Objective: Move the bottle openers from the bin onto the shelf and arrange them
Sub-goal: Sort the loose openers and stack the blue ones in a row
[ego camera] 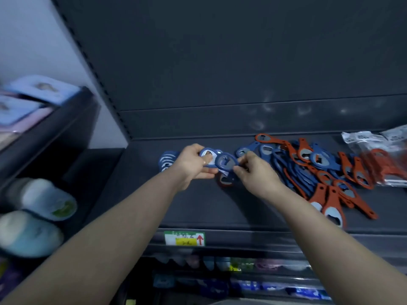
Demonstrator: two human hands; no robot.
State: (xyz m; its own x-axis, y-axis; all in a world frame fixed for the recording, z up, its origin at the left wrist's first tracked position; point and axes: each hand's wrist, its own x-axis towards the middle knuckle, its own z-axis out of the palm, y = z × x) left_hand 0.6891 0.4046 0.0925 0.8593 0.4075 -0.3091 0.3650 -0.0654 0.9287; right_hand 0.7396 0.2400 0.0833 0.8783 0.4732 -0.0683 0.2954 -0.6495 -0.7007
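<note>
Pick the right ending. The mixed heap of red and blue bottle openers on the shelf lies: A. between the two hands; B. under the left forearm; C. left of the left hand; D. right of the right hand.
D: the heap spreads over the shelf to the right of the right hand; that hand and the left hand pinch blue openers.
</note>
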